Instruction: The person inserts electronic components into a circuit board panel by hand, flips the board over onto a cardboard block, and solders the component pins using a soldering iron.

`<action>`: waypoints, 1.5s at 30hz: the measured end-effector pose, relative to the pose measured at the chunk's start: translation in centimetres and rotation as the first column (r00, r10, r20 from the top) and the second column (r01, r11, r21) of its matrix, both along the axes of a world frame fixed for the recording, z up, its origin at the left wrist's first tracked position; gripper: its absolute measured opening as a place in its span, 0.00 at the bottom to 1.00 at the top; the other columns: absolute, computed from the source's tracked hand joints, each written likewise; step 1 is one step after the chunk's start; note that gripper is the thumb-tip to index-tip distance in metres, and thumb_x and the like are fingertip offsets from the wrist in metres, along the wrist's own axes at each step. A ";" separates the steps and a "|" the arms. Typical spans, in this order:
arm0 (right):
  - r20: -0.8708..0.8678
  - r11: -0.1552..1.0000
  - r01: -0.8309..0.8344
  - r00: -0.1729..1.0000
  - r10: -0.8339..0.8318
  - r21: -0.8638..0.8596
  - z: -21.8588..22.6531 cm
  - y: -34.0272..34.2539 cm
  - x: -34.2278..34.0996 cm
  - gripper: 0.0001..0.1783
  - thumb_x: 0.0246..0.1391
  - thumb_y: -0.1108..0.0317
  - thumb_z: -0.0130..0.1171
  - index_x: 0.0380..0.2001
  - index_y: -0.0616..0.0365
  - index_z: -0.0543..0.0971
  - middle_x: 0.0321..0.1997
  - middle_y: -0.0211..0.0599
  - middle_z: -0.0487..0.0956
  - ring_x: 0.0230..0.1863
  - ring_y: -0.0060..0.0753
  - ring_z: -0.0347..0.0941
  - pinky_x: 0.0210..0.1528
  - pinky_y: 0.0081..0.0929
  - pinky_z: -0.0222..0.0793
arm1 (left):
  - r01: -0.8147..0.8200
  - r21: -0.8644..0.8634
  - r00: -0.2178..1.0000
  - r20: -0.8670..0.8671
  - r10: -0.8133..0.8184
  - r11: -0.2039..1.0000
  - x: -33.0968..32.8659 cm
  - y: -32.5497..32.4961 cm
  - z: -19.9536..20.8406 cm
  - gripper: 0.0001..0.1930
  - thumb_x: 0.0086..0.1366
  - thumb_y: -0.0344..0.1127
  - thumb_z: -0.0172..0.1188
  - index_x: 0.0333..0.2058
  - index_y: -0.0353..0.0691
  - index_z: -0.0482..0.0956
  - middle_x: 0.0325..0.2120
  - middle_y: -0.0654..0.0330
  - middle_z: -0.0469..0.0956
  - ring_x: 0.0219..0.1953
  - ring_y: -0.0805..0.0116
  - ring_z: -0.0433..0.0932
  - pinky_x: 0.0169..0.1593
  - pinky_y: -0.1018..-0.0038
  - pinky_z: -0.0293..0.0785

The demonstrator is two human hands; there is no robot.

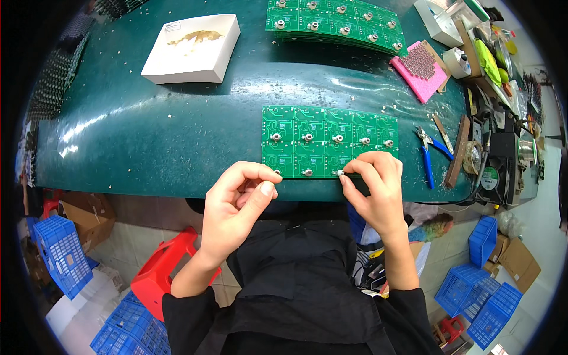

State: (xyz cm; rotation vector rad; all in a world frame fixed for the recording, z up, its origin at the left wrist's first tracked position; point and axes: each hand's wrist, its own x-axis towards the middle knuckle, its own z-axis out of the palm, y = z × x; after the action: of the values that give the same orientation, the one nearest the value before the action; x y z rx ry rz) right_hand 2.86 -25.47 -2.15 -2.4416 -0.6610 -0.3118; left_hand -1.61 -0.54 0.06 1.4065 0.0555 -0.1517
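Observation:
A green circuit board panel (290, 157) lies flat at the table's front edge, with two rows of small round metal components standing on it. My right hand (378, 186) reaches over its front edge. Thumb and index finger pinch a small round metal component (340, 173) in the front row. At the panel's front left corner is my left hand (234, 204), its fingers curled and the thumb close to the index fingertip. Whether anything small sits between those fingertips cannot be made out. The index fingertip partly covers the corner component (278, 172).
Stacked circuit boards (331, 23) lie at the back. A white box (192, 50) stands back left. On the right are a pink foam block (423, 74) bearing many small metal parts, blue-handled cutters (427, 160) and a solder spool (525, 151). A red stool (157, 275) stands below.

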 end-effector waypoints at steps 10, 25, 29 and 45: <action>-0.069 0.985 -0.116 0.992 0.108 -0.130 2.2 -0.4 1.7 0.13 0.42 0.70 0.68 0.33 0.51 0.77 0.35 0.30 0.73 0.41 0.36 0.71 0.47 0.36 0.60 | -0.059 -0.013 0.998 0.036 0.060 0.998 1.0 0.6 0.7 0.07 0.66 0.26 0.56 0.42 0.33 0.75 0.35 0.64 0.75 0.36 0.81 0.73 0.39 0.85 0.68; 0.457 0.754 0.425 0.870 -0.186 -0.502 -3.4 -10.8 18.5 0.05 0.59 0.72 0.50 0.30 0.61 0.72 0.34 0.47 0.72 0.35 0.51 0.74 0.35 0.42 0.72 | -0.424 0.862 0.886 0.458 -0.071 0.278 14.6 11.7 1.9 0.08 0.60 0.32 0.60 0.38 0.40 0.80 0.35 0.59 0.81 0.37 0.60 0.80 0.41 0.69 0.74; 0.436 0.826 0.409 0.871 -0.228 -0.387 -2.7 -10.5 18.4 0.03 0.57 0.72 0.52 0.31 0.61 0.72 0.35 0.46 0.72 0.36 0.51 0.73 0.36 0.42 0.72 | -0.419 0.903 0.866 0.429 -0.258 0.096 19.5 12.5 -0.7 0.08 0.57 0.32 0.59 0.36 0.41 0.79 0.35 0.58 0.80 0.40 0.56 0.79 0.43 0.65 0.74; -0.135 0.907 0.326 0.944 -0.300 0.267 0.6 -9.8 13.3 0.08 0.52 0.75 0.61 0.36 0.62 0.76 0.31 0.33 0.76 0.31 0.23 0.73 0.36 0.22 0.71 | -0.202 0.978 0.957 0.209 -0.200 0.055 21.8 12.3 0.4 0.10 0.63 0.36 0.55 0.38 0.35 0.76 0.35 0.49 0.80 0.40 0.53 0.79 0.46 0.63 0.74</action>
State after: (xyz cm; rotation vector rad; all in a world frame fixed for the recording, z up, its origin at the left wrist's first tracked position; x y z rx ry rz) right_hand 16.11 -35.27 -1.57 -2.2576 -0.1633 -0.3902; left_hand 20.24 11.72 0.49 2.9315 -0.1325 0.1856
